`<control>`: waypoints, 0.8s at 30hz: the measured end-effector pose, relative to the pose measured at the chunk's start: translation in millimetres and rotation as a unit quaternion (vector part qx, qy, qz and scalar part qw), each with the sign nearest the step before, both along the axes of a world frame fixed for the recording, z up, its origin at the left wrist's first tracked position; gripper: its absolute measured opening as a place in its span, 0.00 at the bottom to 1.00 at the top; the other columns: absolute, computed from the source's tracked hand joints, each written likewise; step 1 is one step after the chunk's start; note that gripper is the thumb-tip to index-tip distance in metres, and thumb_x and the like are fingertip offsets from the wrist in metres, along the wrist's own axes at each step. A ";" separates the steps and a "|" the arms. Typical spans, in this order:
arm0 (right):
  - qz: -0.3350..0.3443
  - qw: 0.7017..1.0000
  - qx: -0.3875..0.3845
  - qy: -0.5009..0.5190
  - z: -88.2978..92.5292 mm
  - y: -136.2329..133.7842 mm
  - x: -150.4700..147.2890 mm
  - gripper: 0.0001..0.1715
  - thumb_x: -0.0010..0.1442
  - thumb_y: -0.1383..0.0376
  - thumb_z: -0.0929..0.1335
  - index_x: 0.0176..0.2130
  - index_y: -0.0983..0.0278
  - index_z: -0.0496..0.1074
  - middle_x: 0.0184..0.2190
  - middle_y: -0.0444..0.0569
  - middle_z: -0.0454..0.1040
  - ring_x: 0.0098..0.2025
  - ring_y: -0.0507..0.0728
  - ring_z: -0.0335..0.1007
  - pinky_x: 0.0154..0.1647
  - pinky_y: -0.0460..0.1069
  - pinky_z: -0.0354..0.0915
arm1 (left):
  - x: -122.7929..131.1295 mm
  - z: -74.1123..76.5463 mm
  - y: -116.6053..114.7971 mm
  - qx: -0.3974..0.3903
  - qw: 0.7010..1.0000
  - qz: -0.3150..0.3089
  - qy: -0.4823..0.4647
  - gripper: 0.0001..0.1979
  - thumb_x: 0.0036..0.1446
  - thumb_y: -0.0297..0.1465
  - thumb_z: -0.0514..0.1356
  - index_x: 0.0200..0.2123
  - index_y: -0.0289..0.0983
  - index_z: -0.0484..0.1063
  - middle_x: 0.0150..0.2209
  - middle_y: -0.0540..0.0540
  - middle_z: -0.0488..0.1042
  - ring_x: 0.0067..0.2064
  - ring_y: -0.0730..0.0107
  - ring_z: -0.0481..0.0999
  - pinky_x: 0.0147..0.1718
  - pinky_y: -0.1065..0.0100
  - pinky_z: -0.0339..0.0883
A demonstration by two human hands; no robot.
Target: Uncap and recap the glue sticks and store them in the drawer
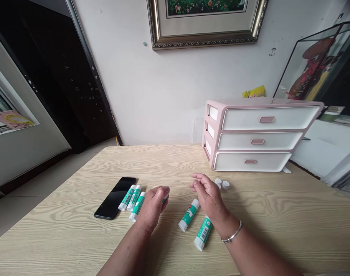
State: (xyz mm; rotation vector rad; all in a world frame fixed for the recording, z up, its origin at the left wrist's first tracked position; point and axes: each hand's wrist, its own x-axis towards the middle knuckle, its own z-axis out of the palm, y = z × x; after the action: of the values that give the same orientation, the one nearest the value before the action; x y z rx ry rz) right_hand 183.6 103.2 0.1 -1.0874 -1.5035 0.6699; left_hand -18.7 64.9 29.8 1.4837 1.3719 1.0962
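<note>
Bare forearms rise from the bottom edge of the frame onto a pale table with a streaky, oak-like wood grain. Left of centre, a black smartphone lies with its glossy glass facing up, and three green-and-white glue sticks sit close against its right side, seemingly grouped there to keep them together. The left hand is closed around another glue stick, its fingers wrapped on the barrel so that the white end stays exposed. Just to the right, two more glue sticks lie loose on the table, their printed labels facing up, beneath the right hand, whose fingers curl half shut; whether they pinch anything small, I cannot tell. A thin silver bangle circles that wrist. Two small white caps sit beyond the fingertips, in front of a pink-and-white plastic three-drawer organiser at middle right, with smooth fronts and slim pink pulls.
</note>
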 end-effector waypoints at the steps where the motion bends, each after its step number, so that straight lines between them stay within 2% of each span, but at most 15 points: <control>1: -0.028 0.999 0.008 -0.028 1.7 1.5 4.7 0.18 0.68 0.59 0.62 0.52 0.62 0.73 0.38 0.51 0.80 0.41 0.57 0.76 0.44 0.50 0.70 | -0.6 -1.3 1.6 -0.005 1.000 0.014 0.017 0.25 0.63 0.48 0.47 0.17 0.40 0.57 0.16 0.53 0.58 0.22 0.71 0.58 0.25 0.68 0.53; 4: -0.132 0.981 0.036 -0.139 12.5 5.5 22.6 0.18 0.67 0.61 0.62 0.51 0.61 0.74 0.43 0.52 0.80 0.44 0.59 0.76 0.46 0.52 0.68 | -2.4 -5.1 6.9 -0.007 0.988 0.057 0.143 0.25 0.63 0.52 0.49 0.22 0.40 0.62 0.20 0.52 0.64 0.25 0.69 0.62 0.27 0.68 0.52; 7: -0.229 0.938 0.041 -0.258 24.6 9.0 39.1 0.18 0.66 0.64 0.61 0.50 0.63 0.74 0.45 0.55 0.79 0.45 0.61 0.75 0.48 0.53 0.67 | -1.4 -8.2 10.4 -0.005 0.951 0.072 0.300 0.27 0.61 0.56 0.49 0.26 0.41 0.67 0.22 0.49 0.70 0.28 0.63 0.69 0.28 0.67 0.51; 10: -0.250 0.894 -0.009 -0.371 29.6 10.9 48.2 0.17 0.64 0.66 0.61 0.48 0.66 0.74 0.43 0.58 0.78 0.45 0.63 0.75 0.45 0.53 0.66 | 2.9 -11.1 10.8 0.004 0.919 0.068 0.388 0.25 0.62 0.55 0.50 0.31 0.41 0.70 0.30 0.44 0.77 0.33 0.58 0.75 0.29 0.67 0.52; 13: -0.223 0.861 -0.075 -0.451 27.6 11.0 50.9 0.16 0.64 0.67 0.63 0.48 0.68 0.74 0.41 0.59 0.77 0.44 0.63 0.76 0.42 0.52 0.65 | 7.0 -13.0 9.3 0.006 0.912 0.038 0.409 0.20 0.63 0.50 0.52 0.36 0.40 0.72 0.37 0.42 0.80 0.37 0.58 0.77 0.30 0.66 0.54; 16: -0.205 0.839 -0.103 -0.494 22.9 10.6 51.3 0.15 0.63 0.69 0.63 0.47 0.68 0.74 0.42 0.59 0.76 0.43 0.62 0.75 0.40 0.50 0.63 | 8.2 -13.8 7.5 -0.007 0.918 0.018 0.395 0.17 0.63 0.47 0.54 0.39 0.40 0.74 0.39 0.42 0.80 0.36 0.60 0.76 0.30 0.67 0.54; 21: -0.201 0.826 -0.126 -0.511 16.7 12.4 52.2 0.14 0.63 0.71 0.63 0.47 0.67 0.73 0.44 0.57 0.75 0.42 0.61 0.76 0.37 0.50 0.61 | 7.6 -15.2 6.3 -0.002 0.938 -0.025 0.346 0.16 0.61 0.43 0.56 0.44 0.41 0.75 0.40 0.44 0.80 0.37 0.62 0.77 0.31 0.68 0.57; 24: -0.205 0.825 -0.139 -0.509 14.9 14.9 52.0 0.15 0.63 0.71 0.63 0.48 0.67 0.72 0.45 0.58 0.74 0.42 0.62 0.76 0.36 0.51 0.61 | 10.2 -14.0 5.9 0.000 0.944 -0.048 0.326 0.15 0.61 0.42 0.57 0.45 0.41 0.76 0.36 0.45 0.80 0.35 0.63 0.77 0.31 0.68 0.58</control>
State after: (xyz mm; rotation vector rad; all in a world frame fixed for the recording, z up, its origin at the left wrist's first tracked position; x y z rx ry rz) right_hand 235.7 118.1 15.0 -2.1261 -1.9561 -0.0728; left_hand -8.5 70.8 15.7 1.9919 1.7044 0.5472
